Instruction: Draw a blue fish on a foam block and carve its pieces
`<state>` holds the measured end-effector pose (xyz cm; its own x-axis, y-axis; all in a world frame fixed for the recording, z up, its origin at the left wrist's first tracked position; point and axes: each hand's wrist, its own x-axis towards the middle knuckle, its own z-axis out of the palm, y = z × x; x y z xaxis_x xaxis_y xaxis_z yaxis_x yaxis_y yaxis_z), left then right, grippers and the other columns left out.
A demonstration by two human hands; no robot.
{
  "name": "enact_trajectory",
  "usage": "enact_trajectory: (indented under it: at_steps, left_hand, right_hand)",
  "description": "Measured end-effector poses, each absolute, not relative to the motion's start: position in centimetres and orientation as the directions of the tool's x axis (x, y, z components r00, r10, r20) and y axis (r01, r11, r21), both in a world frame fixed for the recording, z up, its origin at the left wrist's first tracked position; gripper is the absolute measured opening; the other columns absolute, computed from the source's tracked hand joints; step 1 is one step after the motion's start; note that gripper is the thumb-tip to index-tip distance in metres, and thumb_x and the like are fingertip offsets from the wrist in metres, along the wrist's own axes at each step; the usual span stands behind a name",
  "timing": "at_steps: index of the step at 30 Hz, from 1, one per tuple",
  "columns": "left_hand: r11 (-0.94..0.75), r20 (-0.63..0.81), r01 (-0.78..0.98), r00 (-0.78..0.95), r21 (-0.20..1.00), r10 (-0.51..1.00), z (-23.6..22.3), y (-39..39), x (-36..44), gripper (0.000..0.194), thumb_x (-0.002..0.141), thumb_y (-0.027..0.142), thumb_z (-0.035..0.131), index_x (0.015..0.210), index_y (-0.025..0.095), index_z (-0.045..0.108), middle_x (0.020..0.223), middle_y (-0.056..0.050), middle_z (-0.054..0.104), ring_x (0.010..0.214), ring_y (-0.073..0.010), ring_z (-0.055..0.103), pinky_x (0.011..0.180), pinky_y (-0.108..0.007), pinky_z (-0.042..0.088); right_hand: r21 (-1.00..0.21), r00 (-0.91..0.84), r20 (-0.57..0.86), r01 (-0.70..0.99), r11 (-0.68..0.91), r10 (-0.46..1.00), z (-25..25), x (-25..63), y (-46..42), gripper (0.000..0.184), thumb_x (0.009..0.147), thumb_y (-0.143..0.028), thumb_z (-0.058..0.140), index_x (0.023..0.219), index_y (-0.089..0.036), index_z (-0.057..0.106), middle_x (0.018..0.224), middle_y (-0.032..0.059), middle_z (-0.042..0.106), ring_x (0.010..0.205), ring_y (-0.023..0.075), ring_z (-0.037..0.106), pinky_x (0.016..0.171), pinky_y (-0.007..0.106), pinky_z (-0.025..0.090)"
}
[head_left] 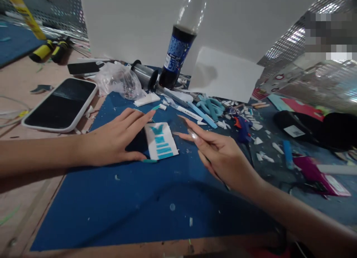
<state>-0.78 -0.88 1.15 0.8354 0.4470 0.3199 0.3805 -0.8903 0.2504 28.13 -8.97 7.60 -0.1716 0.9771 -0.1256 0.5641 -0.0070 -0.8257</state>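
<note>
A small white card with teal painted shapes and bars lies flat on the blue cutting mat. My left hand rests on the mat at the card's left side, fingers stretched and spread. Its thumb and index fingertips, with teal nails, are at the card's left corners. To the right of the card, my right hand is closed around a thin dark tool, apart from the card. Most of that tool is hidden by the fingers, so its kind is unclear.
Behind the hands stand a cola bottle, a wire spool and blue-handled scissors. A pen lies near them. A phone is at left. White scraps, a blue glue gun and a black cap are at right.
</note>
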Motion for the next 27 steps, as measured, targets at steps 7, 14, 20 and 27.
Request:
enact_trajectory:
  at_steps: [7,14,20,27]
  left_hand:
    - [-0.858,0.342,0.486,0.787,0.167,0.513,1.0,-2.3,-0.6,0.112,0.093,0.089,0.052,0.168,0.008,0.031,0.135,-0.025,0.063,0.122,-0.0458,0.061,0.102,-0.059,0.053]
    - [-0.811,0.473,0.585,0.709,0.02,0.523,1.4,-3.7,-0.3,0.103,0.095,0.093,0.032,0.151,0.007,0.04,0.12,-0.025,0.069,0.109,-0.0465,0.068,0.089,-0.059,0.057]
    - [-0.96,0.399,0.203,0.877,0.195,0.267,1.4,-2.3,0.1,0.063,0.112,0.065,0.036,0.152,0.017,0.036,0.164,-0.028,0.047,0.155,-0.0413,0.046,0.119,-0.059,0.048]
    - [-0.936,0.283,0.293,0.897,0.195,0.34,0.9,-2.7,-0.5,0.048,0.118,0.04,0.031,0.165,0.032,0.034,0.162,-0.015,0.056,0.144,-0.036,0.061,0.114,-0.056,0.055]
  right_hand:
    - [-0.886,-0.251,-0.166,0.463,-0.033,0.954,6.6,26.2,-7.1,0.054,0.11,-0.034,0.05,0.162,-0.024,0.054,0.052,-0.0043,0.062,0.034,0.0132,0.043,0.055,0.036,0.061]
    - [-0.666,-0.329,0.231,0.632,0.396,0.915,7.3,28.5,-5.8,0.046,0.109,-0.028,0.051,0.153,-0.026,0.065,0.12,0.0096,0.081,0.089,0.0232,0.075,0.077,0.038,0.064]
    - [-0.368,-0.55,0.258,0.704,0.607,0.794,6.3,32.5,-5.2,0.052,0.106,-0.012,0.046,0.153,-0.021,0.064,0.072,0.0,0.072,0.066,0.0144,0.066,0.073,0.027,0.057]
    - [-0.145,-0.602,0.199,0.763,0.63,0.774,4.7,33.6,-5.8,0.06,0.104,-0.008,0.04,0.159,-0.024,0.058,0.071,-0.0002,0.065,0.063,0.0147,0.06,0.063,0.022,0.049]
